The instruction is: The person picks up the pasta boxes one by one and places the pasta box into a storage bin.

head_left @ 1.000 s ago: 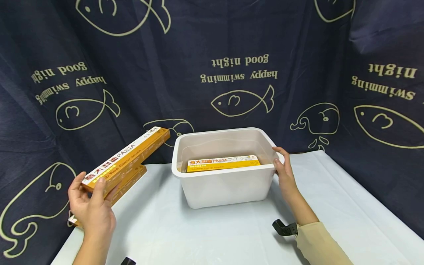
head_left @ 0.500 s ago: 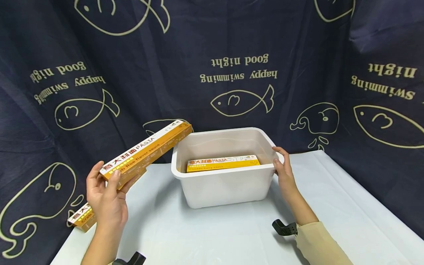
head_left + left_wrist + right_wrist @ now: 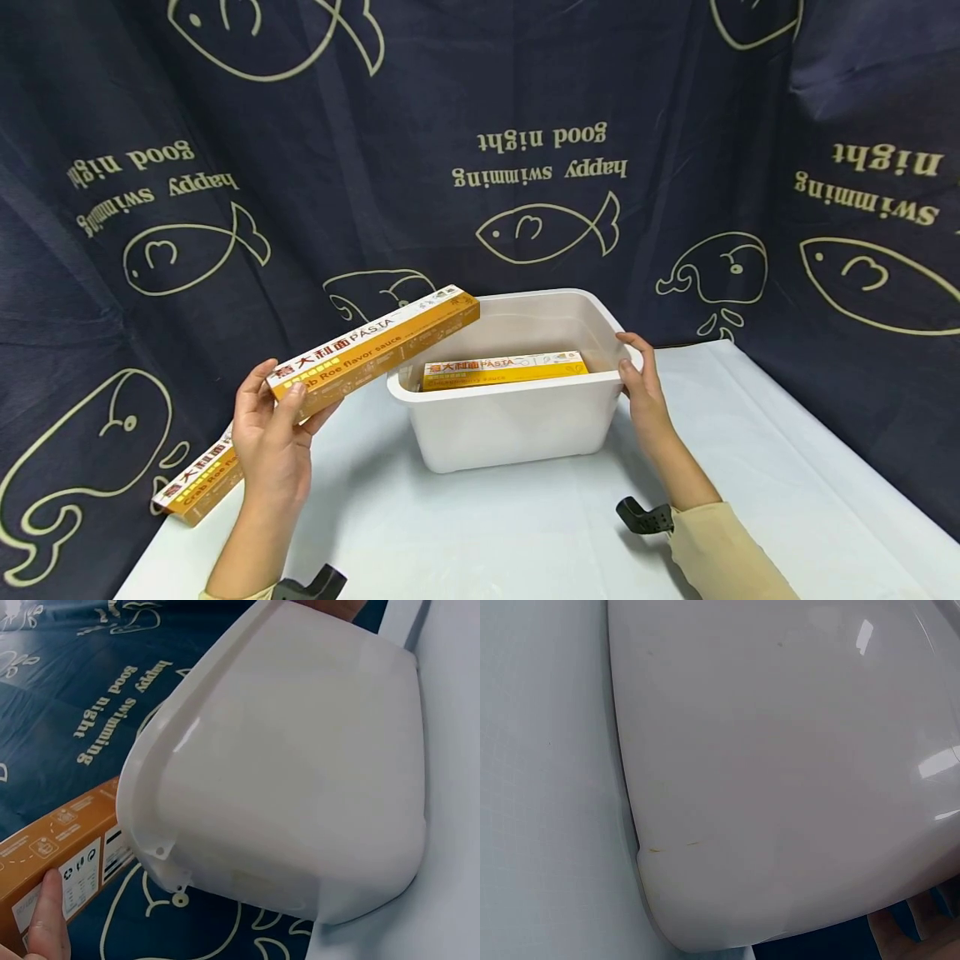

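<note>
In the head view my left hand (image 3: pixel 273 446) grips the near end of an orange and white pasta box (image 3: pixel 375 348) labelled crab roe flavor sauce. The box is tilted up, its far end over the left rim of a white plastic bin (image 3: pixel 517 425). Inside the bin lies a yellow and white pasta box (image 3: pixel 506 372) marked chicken curry sauce. My right hand (image 3: pixel 645 387) holds the bin's right rim, thumb and fingers around it. The left wrist view shows the held box's orange side beside the bin wall (image 3: pixel 292 765); the right wrist view is mostly bin wall (image 3: pixel 780 765).
Another crab roe pasta box (image 3: pixel 198 483) lies on the table's left edge, partly hidden behind my left hand. A light cloth covers the table (image 3: pixel 480 533). Dark fish-printed curtains (image 3: pixel 420 125) hang behind and at both sides.
My left hand has carried the crab roe box rightward, from the left side to over the bin's left rim. The box has levelled somewhat. My right hand and the bin stay in place.
</note>
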A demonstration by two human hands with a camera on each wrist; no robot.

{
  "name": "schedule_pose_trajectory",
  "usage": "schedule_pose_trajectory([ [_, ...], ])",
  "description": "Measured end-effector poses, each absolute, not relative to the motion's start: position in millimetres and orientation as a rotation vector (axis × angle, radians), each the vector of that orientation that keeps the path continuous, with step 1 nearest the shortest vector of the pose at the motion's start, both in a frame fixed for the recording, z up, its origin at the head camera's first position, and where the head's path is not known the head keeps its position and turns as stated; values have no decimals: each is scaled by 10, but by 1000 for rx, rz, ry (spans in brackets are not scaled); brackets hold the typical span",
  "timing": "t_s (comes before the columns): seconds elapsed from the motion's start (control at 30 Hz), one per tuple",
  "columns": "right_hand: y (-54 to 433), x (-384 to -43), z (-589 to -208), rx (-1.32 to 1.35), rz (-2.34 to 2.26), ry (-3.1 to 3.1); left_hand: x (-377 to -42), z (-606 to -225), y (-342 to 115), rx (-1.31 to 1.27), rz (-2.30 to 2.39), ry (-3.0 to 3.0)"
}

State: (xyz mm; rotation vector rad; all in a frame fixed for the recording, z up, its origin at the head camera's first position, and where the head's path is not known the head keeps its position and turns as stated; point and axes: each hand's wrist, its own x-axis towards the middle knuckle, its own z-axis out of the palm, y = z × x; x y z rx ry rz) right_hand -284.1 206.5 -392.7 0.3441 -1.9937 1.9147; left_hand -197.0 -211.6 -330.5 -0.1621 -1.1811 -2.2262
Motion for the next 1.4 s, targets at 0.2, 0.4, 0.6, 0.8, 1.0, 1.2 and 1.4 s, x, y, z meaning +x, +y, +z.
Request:
schedule_pose_trajectory([
  [0.2,2064,-2842,-3930,346,1910,-1998,-1993,-3349,-2086,-157,-2245,-1250],
  [0.4,2060,-2835,-3923,341,1914,-1993,-2013,-3367,-2058,-163,-2278,-1273],
  [0.6,2076,-2833,-3926,321,1919,-2002,-2045,-3347,-2007,-164,-2273,-1359],
  [0.8,2078,-2833,-3931,322,1923,-1995,-2093,-3350,-1929,-196,-2263,-1438],
  [1.0,2056,-2815,-3914,344,1923,-1984,-2135,-3363,-1855,-207,-2244,-1455],
  [1.2,2051,-2808,-3896,333,1921,-1985,-2195,-3383,-1771,-214,-2241,-1490],
  [1.4,2060,-2813,-3905,329,1927,-1987,-2259,-3403,-1708,-199,-2223,-1494],
])
